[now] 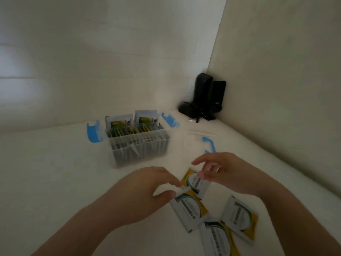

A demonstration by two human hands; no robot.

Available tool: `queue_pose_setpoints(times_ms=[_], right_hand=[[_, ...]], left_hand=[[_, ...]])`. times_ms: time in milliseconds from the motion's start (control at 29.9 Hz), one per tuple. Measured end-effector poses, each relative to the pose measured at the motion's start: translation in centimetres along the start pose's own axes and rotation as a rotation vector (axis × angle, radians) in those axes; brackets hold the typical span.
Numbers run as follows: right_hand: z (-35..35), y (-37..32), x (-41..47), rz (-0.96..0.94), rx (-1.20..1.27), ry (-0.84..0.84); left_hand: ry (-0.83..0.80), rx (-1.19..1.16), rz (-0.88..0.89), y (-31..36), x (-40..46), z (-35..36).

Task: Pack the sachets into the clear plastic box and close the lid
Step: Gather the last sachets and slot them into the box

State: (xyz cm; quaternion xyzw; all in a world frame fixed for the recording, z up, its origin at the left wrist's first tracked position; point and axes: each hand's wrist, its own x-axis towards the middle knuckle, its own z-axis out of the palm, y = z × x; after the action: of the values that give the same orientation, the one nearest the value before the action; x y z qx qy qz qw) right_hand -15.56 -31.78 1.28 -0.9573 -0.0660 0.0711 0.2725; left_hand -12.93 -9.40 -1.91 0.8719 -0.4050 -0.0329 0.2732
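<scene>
1. Gathering step: left hand point(147, 189) and right hand point(221, 172), fingers loosely spread, close on the top sachet point(196, 182); grip unclear.
2. Loose sachets point(190, 209) lie near the box point(138, 145), lid point(199, 143) beside it.
3. Next, likely: pinch one, slot it upright.

Illumination is dim and diffuse. A soft bright patch lies on the far-left wall point(16, 89). Shadows are faint. Motion blur softens both hands, the sachets point(191, 209) and the clear plastic box point(140, 145). Wide-angle distortion bends wall lines toward the edges.
</scene>
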Motion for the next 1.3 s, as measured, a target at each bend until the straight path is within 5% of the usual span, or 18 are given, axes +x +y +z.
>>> queue_pose_setpoints(times_ms=[234,368,635,1003,1170,1304], right_hand=[[2.8,3.6,-0.5,-0.011,0.168,0.286],[3.5,4.6,-0.5,-0.003,0.075,0.378],[5.1,3.6,-0.3,0.003,-0.024,0.246],[5.7,2.8,0.0,-0.085,-0.072,0.238],[4.6,2.8,-0.3,-0.047,0.12,0.626],[4.9,1.6,-0.4,-0.313,0.278,0.511]], left_hand=[[-0.111,0.214,-0.176,2.0,2.5,5.3],[-0.112,0.054,-0.257,1.9,2.4,5.2],[0.239,-0.445,-0.363,0.0,2.0,4.9],[0.394,-0.539,-0.39,-0.2,2.5,5.1],[0.319,-0.716,-0.385,-0.5,2.3,4.9],[0.228,-0.796,-0.38,-0.2,2.4,4.8]])
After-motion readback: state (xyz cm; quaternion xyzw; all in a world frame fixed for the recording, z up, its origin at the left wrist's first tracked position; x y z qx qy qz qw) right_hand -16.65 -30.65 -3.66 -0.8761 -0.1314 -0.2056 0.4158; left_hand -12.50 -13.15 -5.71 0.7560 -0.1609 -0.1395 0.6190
